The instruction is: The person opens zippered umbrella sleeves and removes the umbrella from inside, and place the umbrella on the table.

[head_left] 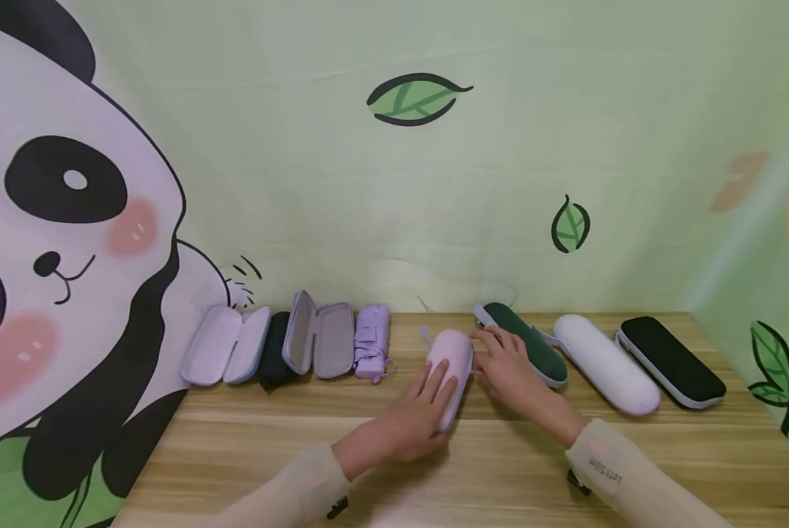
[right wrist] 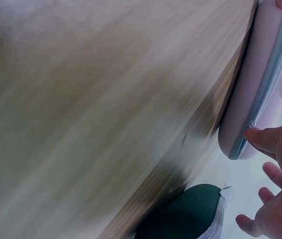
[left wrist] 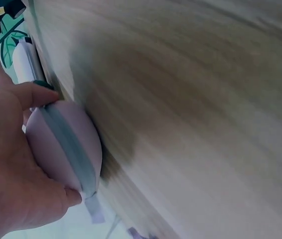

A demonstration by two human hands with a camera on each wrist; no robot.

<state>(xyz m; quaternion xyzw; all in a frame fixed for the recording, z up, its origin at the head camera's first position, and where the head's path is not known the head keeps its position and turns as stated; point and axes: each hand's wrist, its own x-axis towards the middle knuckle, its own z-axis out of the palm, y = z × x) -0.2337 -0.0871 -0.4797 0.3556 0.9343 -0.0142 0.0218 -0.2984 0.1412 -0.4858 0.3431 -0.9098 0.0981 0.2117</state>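
A pink zippered hard case (head_left: 459,350) lies on the wooden table, its far end angled slightly right. My left hand (head_left: 410,422) grips it from above, fingers spread over the lid; in the left wrist view thumb and a finger hold opposite sides of its end. At the case's right side, near its far end, is my right hand (head_left: 509,367). Its fingertips pinch the small zipper pull (right wrist: 251,124) on the grey zipper, the other fingers loosely bent. The case is closed along the part of the zipper that shows. Beside my right hand lies a dark green case (head_left: 526,341).
Right of the green case lie a white case (head_left: 606,364) and a black case (head_left: 673,361). On the left stand an open lavender case (head_left: 215,348), a black pouch (head_left: 274,348), an open grey-lilac case (head_left: 335,341) and a strapped purple bundle (head_left: 372,339). A printed cloth backdrop (head_left: 315,183) rises behind the table.
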